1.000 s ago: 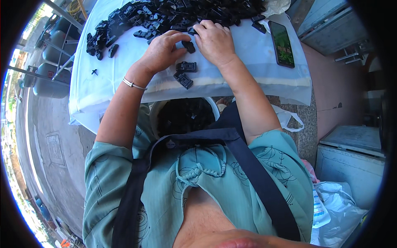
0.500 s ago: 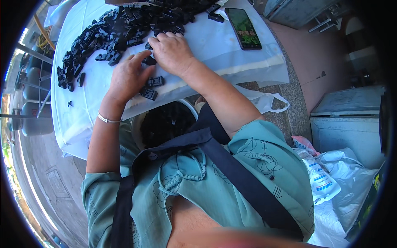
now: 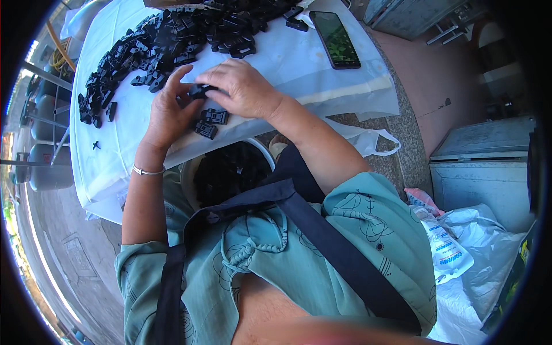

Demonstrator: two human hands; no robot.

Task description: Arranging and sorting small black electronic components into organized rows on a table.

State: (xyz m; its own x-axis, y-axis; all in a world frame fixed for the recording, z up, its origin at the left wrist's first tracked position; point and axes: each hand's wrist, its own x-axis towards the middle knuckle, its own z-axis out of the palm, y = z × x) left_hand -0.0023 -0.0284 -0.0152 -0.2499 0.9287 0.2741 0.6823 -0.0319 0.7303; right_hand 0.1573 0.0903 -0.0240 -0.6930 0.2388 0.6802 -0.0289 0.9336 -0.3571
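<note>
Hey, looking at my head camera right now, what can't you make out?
Head view: the full shape of the black part between the left hand and right hand; the hands partly cover it, so one piece or two is unclear.
Head view: the far side of the black pile, cut off by the upper edge.
Head view: the near side of the bucket, hidden by the dark apron.

So there's this table (image 3: pixel 287 68) with a white sheet over it, kinda wrinkly. Big heap of black plastic parts (image 3: pixel 172 37) sprawled past both hands, left (image 3: pixel 171 112) and right (image 3: pixel 241 86). Two loose black parts (image 3: pixel 215 117) sit by the left thumb, on the near side of the right hand. Phone (image 3: pixel 335 40)'s lying beyond the right hand, off to its right. Left of the left hand: one stray part (image 3: pixel 111 111), plus a tiny cross-shaped bit (image 3: pixel 96 145).
</note>
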